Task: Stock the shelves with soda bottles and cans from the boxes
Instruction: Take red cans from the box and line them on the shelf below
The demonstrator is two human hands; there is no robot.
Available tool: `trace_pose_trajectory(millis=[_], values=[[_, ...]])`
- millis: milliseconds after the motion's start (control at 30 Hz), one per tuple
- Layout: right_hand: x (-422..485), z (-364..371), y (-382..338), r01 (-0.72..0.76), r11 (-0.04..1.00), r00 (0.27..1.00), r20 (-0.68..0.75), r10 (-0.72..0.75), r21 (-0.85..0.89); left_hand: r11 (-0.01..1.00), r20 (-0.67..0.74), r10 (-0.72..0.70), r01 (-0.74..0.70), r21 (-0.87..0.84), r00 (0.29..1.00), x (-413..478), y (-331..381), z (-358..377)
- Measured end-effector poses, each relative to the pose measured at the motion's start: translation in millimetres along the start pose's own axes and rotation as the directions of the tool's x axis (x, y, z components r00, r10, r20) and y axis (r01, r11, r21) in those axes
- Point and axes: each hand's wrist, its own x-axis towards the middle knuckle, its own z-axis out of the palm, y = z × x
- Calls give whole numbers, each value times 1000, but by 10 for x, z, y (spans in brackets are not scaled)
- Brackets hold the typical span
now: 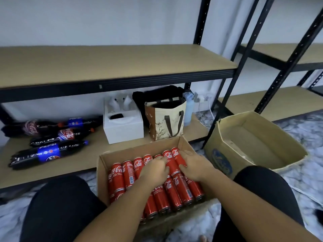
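Touching red cans [120, 177], left hand [154, 169], right hand [194, 165], fingers relaxed

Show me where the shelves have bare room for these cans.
The upper shelf is bare along its whole visible length. On the lower shelf, a bare strip runs in front of the white box, between the lying soda bottles and the box of cans. The back is crowded: white box, tote bag, blue bottle.

White box [123, 127] beside tote bag [166, 119]

Glossy red metal cans [122, 177] in a matt cardboard box [103, 165]; matt fibreboard shelf [104, 62], black metal frame [243, 55].
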Motion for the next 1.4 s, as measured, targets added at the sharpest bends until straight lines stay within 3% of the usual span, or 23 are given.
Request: trace_pose_trajectory(millis=[333,767,967,1133,1400], values=[[-258,-253,16,-32,999,996,89,30,17,996,5,-80,80,-36,997,-139,185,-187],[1387,679,560,-154,983,965,230,126,105,948,111,-208,229,-221,972,1243,-380,693],[1967,1014,745,-209,956,969,175,174,205,891,150,-329,359,-279,933,1735,-533,1106],[2195,1214,836,-254,940,954,218,205,226,843,181,-391,430,-324,902,1861,-576,1300],[2248,1239,844,-322,885,945,168,280,336,772,92,-374,364,-521,923,1806,-607,1289]])
